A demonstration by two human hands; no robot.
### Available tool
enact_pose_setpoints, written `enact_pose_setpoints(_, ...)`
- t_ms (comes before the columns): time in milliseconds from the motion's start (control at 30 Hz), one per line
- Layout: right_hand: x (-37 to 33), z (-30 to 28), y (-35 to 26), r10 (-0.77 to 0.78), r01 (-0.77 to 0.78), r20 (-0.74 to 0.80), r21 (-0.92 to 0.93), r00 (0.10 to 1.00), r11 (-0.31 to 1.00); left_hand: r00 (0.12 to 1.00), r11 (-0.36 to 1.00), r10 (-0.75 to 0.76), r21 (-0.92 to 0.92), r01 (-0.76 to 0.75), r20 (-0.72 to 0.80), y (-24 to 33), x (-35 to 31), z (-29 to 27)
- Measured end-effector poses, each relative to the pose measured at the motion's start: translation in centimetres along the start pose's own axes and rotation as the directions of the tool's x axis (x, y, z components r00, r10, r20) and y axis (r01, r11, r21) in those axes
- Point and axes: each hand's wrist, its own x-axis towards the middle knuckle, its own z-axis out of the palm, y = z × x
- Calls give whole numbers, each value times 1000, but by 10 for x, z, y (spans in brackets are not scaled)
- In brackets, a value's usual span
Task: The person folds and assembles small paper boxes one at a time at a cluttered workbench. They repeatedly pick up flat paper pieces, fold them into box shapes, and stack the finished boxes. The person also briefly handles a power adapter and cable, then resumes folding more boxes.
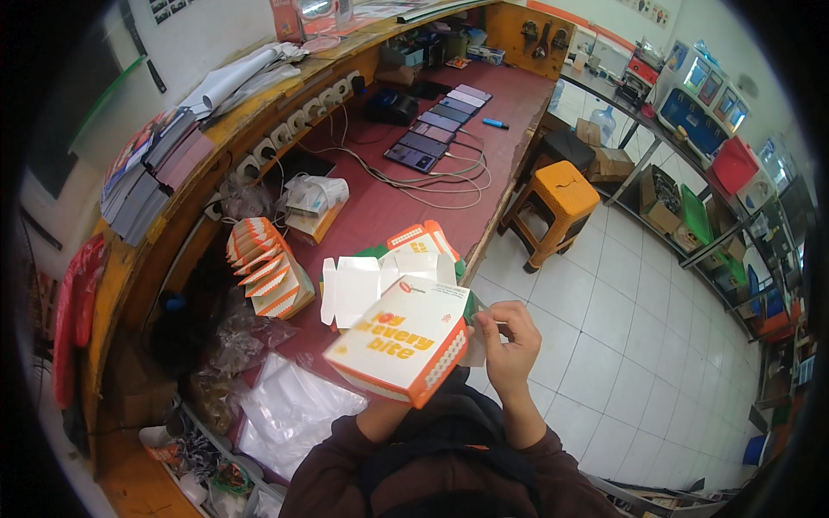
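Observation:
A white and orange cardboard food box (401,332) with yellow and orange lettering is held tilted in front of me, above the table's near edge. My left hand (386,418) reaches beneath the box and bears it; its fingers are hidden by the cardboard, only the wrist side shows. At the right end, my right hand (515,344) pinches an end flap between thumb and fingers. Just behind lie an unfolded white carton (352,289) and more orange-edged boxes (423,242) with green parts.
A stack of folded orange and white cartons (275,272) stands to the left. Clear plastic bags (298,410) lie near me. Several phones (423,142) with cables line the red tabletop (371,194). A yellow stool (557,203) stands on the tiled floor to the right.

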Motion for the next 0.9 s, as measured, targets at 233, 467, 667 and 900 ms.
enact_pose_setpoints(233,-2,-3,-8,-231,246,101,-172,968,954,994,987,-112,-112,113,11,1,4,-14)
enact_pose_setpoints(467,-12,9,-12,-323,356,152,-324,934,876,811,672,-501,-454,584,302,-5,-17,-2)
enact_pose_setpoints(667,-13,15,-9,-295,389,269,-435,917,812,925,801,-299,-464,378,236,-16,-37,3)
enact_pose_setpoints(900,-11,17,-9,-222,384,374,-445,900,809,492,-52,-809,-872,487,323,-12,-13,13)
